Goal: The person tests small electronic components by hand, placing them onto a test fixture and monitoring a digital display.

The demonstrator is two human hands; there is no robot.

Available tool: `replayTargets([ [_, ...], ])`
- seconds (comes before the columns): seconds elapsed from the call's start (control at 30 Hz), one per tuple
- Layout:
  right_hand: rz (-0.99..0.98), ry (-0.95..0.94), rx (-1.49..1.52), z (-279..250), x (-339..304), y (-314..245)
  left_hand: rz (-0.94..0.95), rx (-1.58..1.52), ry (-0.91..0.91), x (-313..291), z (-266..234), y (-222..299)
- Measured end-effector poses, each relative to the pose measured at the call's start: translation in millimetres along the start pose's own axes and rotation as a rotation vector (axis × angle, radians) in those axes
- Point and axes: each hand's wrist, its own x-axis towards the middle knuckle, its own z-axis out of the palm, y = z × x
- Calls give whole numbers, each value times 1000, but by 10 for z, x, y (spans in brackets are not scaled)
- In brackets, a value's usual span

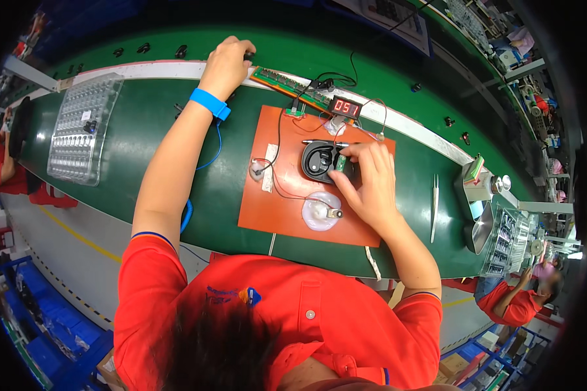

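Observation:
My left hand [225, 65], wearing a blue wrist strap [210, 104] with a cord, reaches to the white rail at the far side. Its fingers are closed round a small black part [248, 56], mostly hidden. On the orange mat [257, 208] lies a rounded black case [318, 163] with a shaped hollow inside. A small green circuit board [341, 162] shows along the case's right side. My right hand [372, 179] grips that side, thumb at the near end and fingers at the far end. A thin pen-like rod [316, 141] lies just behind the case.
A red digit display [345, 107] and a long green circuit strip [287, 86] stand behind the mat, with loose wires. Tweezers [435, 208] lie to the right, a clear tray [85, 130] to the left. Small black parts [181, 51] sit on the green belt beyond the rail.

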Motion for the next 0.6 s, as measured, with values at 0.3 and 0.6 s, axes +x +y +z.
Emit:
replayTargets([
  [0.3,29,-49,472,-165,-308,19,29,-473,-5,38,-329,519],
  [0.6,-152,-31,172,-173,-529,-105,207,-816,-441,-446,-419,1319],
])
